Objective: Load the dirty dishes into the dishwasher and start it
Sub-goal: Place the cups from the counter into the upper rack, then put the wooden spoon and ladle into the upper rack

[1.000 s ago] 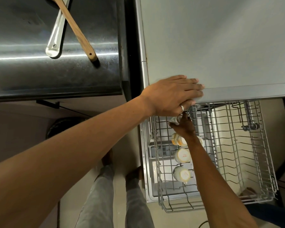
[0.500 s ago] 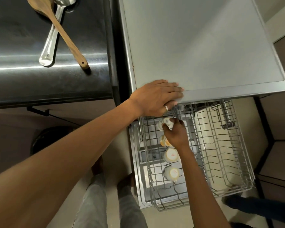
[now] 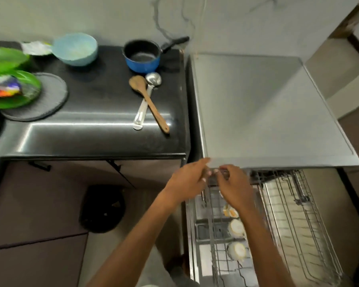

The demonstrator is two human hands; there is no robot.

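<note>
The dishwasher's wire rack (image 3: 302, 228) is pulled out below the grey dishwasher top (image 3: 267, 110). Three white-and-orange cups (image 3: 237, 250) stand upside down in a row along the rack's left side. My left hand (image 3: 186, 180) and my right hand (image 3: 234, 188) hover close together just above the rack's back left corner, at the front edge of the grey top. Their fingertips nearly meet; both hands look empty, though the picture is blurred. On the black counter lie a wooden spoon (image 3: 149, 100) and a metal ladle (image 3: 146, 96), with a blue saucepan (image 3: 142, 55) behind them.
A light blue bowl (image 3: 75, 48), green plates (image 3: 13, 83) and a grey plate (image 3: 48, 96) sit on the counter's left part. A dark bin (image 3: 103, 208) stands on the floor beside the dishwasher. The rack's right half holds only bare wire tines.
My right hand has let go of the cup and risen from the rack. My left hand slid off the grey top to meet it. The view tilted up, revealing the counter.
</note>
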